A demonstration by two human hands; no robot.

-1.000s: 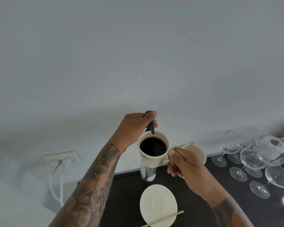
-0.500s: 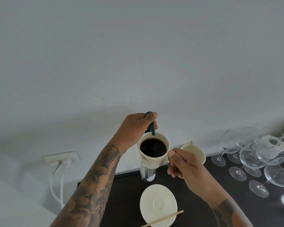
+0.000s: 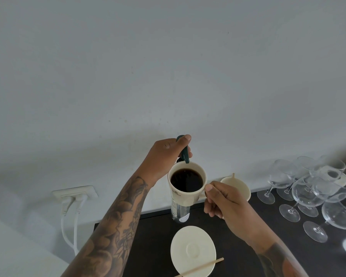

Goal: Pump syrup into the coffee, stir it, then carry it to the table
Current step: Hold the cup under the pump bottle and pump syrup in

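Step in hand: pumping syrup. Left hand (image 3: 166,154) presses the dark green pump (image 3: 183,149), fingers closed on its head. Right hand (image 3: 222,198) pinches the handle of the cup (image 3: 187,184), raised above the tabletop (image 3: 154,246). Keep rim level, under the spout. Spout points down, toward the camera; bottle (image 3: 179,211) axis vertical

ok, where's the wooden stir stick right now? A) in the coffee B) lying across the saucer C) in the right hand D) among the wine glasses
B: the wooden stir stick lies across the near edge of the empty saucer, while the right hand holds the mug by its handle.
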